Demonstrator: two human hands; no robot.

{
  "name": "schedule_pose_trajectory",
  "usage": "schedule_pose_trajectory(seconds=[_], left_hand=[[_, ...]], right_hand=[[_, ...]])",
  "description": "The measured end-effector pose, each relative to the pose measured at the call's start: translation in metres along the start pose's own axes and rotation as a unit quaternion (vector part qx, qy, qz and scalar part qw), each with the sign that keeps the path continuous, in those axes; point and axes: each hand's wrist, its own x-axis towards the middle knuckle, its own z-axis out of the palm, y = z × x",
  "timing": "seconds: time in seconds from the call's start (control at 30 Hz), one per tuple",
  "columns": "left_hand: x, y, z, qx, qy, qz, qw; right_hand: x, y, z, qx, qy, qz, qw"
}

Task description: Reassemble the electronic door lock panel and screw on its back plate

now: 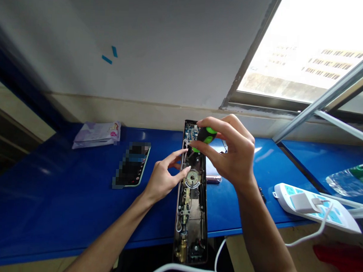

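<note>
A stubby screwdriver (pixel 207 135) with a black and green handle is pinched between the thumb and fingers of my right hand (pixel 233 147). Its shaft points down and left into a long, narrow black housing (pixel 198 224). Exposed inside are a small circuit board (pixel 190 131) at the far end, a round metal hub (pixel 192 177) mid-length and brass fittings (pixel 182 249) at the near end. My left hand (pixel 165 177) grips the housing's left side, thumb beside the hub and index fingertip near the screwdriver's shaft. I cannot make out the screwdriver's tip clearly.
On the blue table (pixel 86 204) lie a phone (pixel 133 164) and a white packet (pixel 97 134) at left. To the right are a power strip (pixel 286 193) with a white charger (pixel 304 203) plugged in, and a plastic bottle (pixel 348 180). A white cable (pixel 188 268) crosses the near edge.
</note>
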Motion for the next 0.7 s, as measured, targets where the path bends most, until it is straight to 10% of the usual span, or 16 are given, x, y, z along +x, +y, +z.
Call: schedule_pose_trajectory(seconds=[0.23,0.43,0.57,0.7], left_hand=[[-0.002,0.008,-0.001,-0.013,-0.008,-0.024,1.0],[-0.007,0.005,0.002,-0.029,-0.004,-0.045,0.999],[-0.013,0.006,0.017,-0.032,0.021,-0.043,0.998],[-0.016,0.006,0.03,-0.006,0.08,-0.03,0.996]], right_hand=[[-0.014,0.017,-0.014,-0.01,0.114,0.056,0.992],[-0.048,0.027,-0.036,0.075,0.301,0.241,0.92],[-0.078,0.036,-0.04,0.122,0.11,0.402,0.901],[-0.105,0.044,-0.029,0.096,-0.005,0.421,0.902]])
